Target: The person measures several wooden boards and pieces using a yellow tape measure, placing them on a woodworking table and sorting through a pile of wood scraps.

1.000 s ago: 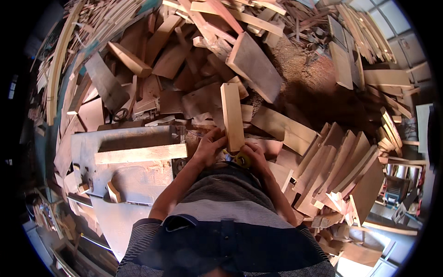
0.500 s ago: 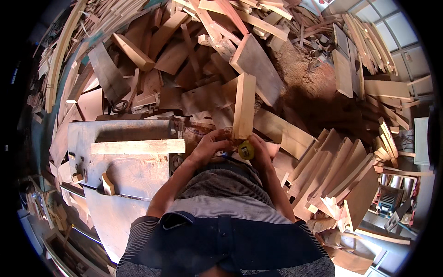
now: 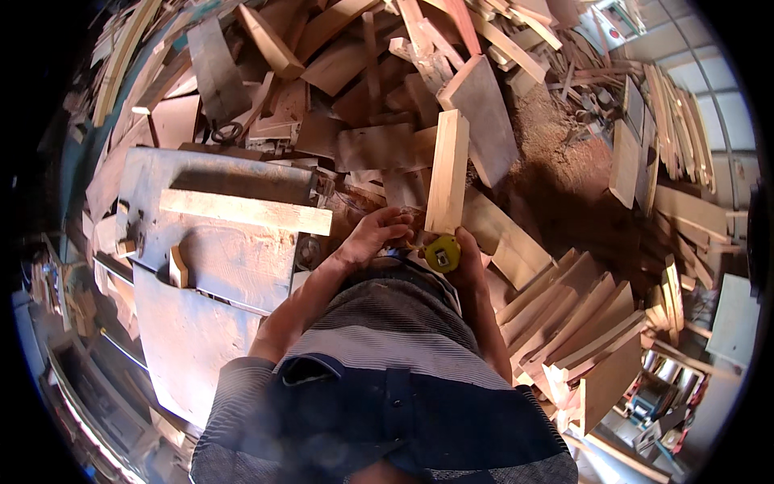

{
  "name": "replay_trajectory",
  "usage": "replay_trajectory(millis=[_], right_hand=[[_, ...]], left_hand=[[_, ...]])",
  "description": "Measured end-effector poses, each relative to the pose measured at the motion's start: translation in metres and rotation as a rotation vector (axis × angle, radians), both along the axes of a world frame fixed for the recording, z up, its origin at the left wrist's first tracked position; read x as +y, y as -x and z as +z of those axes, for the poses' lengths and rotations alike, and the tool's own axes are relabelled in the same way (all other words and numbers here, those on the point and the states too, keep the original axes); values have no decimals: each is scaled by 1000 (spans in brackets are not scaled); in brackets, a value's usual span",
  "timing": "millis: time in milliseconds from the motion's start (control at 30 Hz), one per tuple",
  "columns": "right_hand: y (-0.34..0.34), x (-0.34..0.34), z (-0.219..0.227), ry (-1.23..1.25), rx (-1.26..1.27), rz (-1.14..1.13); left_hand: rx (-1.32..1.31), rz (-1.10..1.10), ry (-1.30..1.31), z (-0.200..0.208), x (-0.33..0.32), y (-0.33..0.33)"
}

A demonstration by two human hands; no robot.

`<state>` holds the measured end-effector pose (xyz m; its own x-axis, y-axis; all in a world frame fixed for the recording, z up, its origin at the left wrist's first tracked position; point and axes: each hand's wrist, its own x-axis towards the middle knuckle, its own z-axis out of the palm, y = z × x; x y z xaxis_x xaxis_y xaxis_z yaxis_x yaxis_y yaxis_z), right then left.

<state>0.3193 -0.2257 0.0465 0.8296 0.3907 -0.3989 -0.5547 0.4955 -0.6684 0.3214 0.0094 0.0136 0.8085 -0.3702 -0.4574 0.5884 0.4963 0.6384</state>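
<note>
My right hand [image 3: 470, 256] is closed around a round yellow tape measure [image 3: 443, 253] in front of my waist. Just beyond it a squared length of pale timber [image 3: 448, 171] points away from me, its near end next to the tape measure; whether my right fingers also grip it I cannot tell. To the left, my left hand [image 3: 376, 234] hovers near the tape measure with its fingers loosely bent and apart. No object shows in it.
A worn metal-topped machine table [image 3: 234, 258] stands at my left, bearing a long pale batten [image 3: 246, 211] and a small wooden piece [image 3: 178, 266]. Stacked boards [image 3: 576, 315] lean at my right. Scrap wood [image 3: 339, 97] is heaped ahead, beside sawdust [image 3: 556, 145].
The whole view has shifted, with the table appearing higher. My left fingers have loosened and drawn slightly apart from the tape measure. My right hand still holds the tape measure.
</note>
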Motion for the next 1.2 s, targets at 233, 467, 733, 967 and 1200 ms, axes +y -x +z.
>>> replay_trajectory(millis=[233,467,733,967,1200], right_hand=[[-15,5,4,111,-50,206],[-27,26,34,199,-83,373],[-36,38,63,557,-81,464],[-40,-4,54,530,-38,350],[-43,17,66,455,129,328]], left_hand=[[30,136,103,17,12,1],[-111,342,352,52,20,-28],[134,347,561,19,21,-35],[20,325,1061,5,29,-24],[5,335,1020,9,36,-6]])
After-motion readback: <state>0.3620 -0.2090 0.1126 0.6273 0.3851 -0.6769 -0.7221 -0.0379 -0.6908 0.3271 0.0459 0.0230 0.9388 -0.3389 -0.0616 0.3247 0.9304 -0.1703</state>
